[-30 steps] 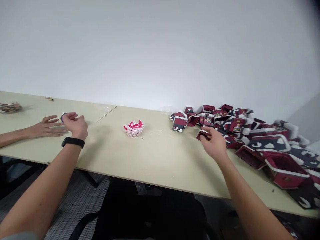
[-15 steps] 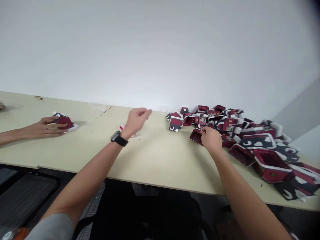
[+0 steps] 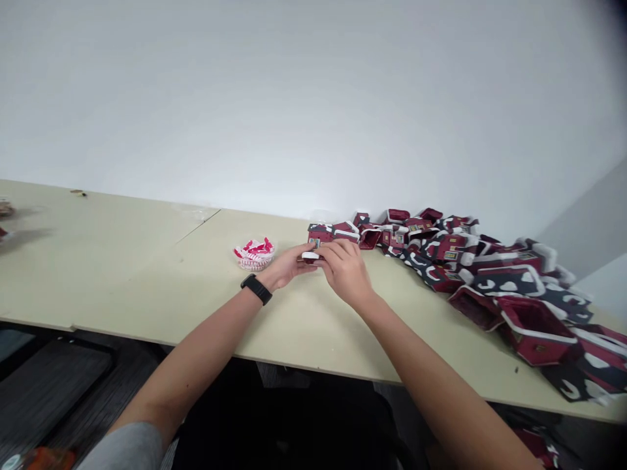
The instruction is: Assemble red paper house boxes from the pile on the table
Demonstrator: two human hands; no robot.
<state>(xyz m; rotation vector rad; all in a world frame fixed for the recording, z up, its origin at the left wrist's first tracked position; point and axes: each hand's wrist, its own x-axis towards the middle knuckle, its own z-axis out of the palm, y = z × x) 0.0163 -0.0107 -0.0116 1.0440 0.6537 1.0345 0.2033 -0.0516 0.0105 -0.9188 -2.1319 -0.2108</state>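
Both hands meet over the middle of the table around a small maroon toy house (image 3: 318, 230) with a dark roof and white trim. My left hand (image 3: 285, 267) holds it from the left and below, fingers curled under it. From the right, my right hand (image 3: 345, 269) grips its near side, with the fingers over a white edge. My fingers hide much of the house. Left of my left hand stands a clear bowl (image 3: 255, 254) holding red and white striped pieces.
A pile of similar maroon houses (image 3: 450, 248) spreads along the right of the table (image 3: 147, 281), some with open undersides showing. Clear plastic (image 3: 193, 214) lies near the wall. A small brownish item (image 3: 78, 193) sits far left, and a chair (image 3: 53, 385) stands below.
My right hand has brought a house leftward from the pile, and my left hand has lowered onto it. Another person's hand and the house under it have left the table's left side.
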